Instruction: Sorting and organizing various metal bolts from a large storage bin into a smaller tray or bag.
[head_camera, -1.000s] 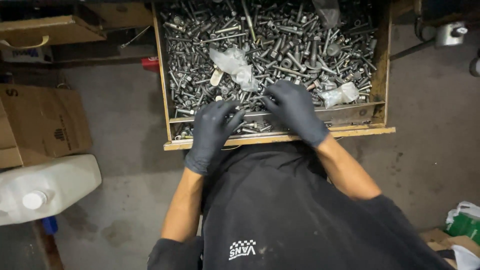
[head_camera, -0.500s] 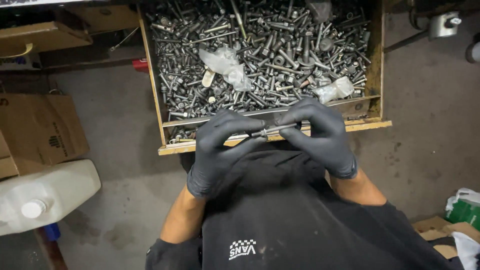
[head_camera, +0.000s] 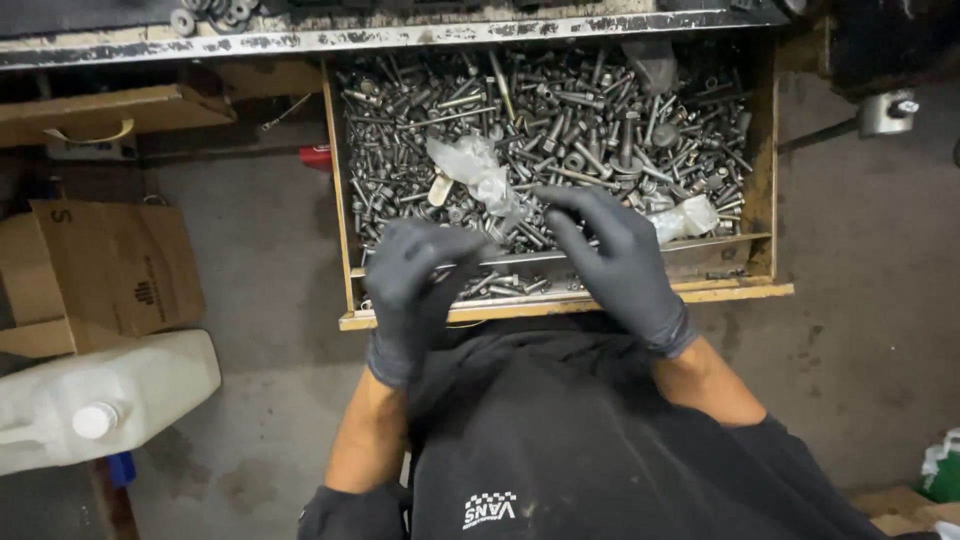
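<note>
An open wooden drawer (head_camera: 560, 306) is heaped with grey bolts, nuts and washers (head_camera: 570, 130). Both my hands wear dark gloves and hover over the drawer's front part. My left hand (head_camera: 415, 290) has its fingers curled, pinching a slim metal bolt (head_camera: 452, 268) between thumb and fingertips. Just to the right, my right hand (head_camera: 620, 265) is spread with fingers apart and holds nothing. A crumpled clear plastic bag (head_camera: 475, 170) lies on the hardware behind my left hand; a second small bag (head_camera: 692, 216) lies by my right hand.
A metal bench edge (head_camera: 400, 36) runs above the drawer. On the concrete floor at left stand a cardboard box (head_camera: 110, 270) and a white plastic jug (head_camera: 110, 395). A small red object (head_camera: 315, 157) sits beside the drawer's left wall. My dark shirt fills the foreground.
Both hands lifted a bolt out of the drawer front and held it between them; now the right hand has let go and opened, while the left keeps the bolt.
</note>
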